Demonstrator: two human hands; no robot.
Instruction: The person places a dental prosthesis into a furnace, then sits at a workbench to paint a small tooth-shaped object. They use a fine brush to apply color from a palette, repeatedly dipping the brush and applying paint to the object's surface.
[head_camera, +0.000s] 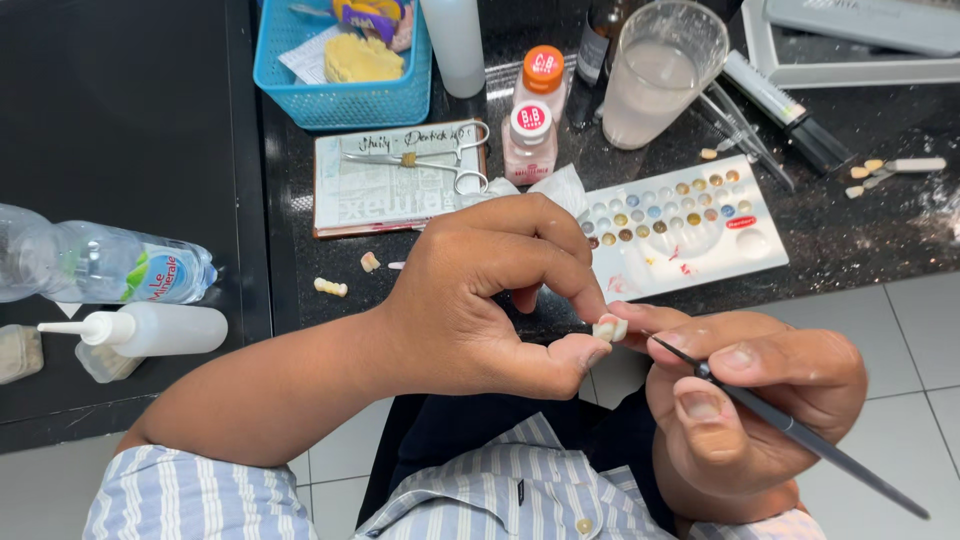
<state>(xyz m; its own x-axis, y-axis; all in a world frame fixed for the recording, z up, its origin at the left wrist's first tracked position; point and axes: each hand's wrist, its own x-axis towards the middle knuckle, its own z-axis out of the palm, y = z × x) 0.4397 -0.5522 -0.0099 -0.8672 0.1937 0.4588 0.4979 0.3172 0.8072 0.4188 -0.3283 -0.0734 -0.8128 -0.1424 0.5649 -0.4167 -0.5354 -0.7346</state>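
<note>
Left hand (480, 290) pinching small tooth piece (609, 327), right hand (745, 400) gripping fine brush (790, 425) — cup (665, 45) of cloudy liquid behind

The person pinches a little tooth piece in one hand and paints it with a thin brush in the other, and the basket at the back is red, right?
Not quite: the head view shows the basket is blue. The left hand does pinch the little tooth piece, and the right hand holds the thin brush to it.

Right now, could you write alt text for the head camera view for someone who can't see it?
A left hand pinches a small tooth-shaped piece while the right hand touches a thin brush to it, over a dark counter with a white palette and bottles.
</note>
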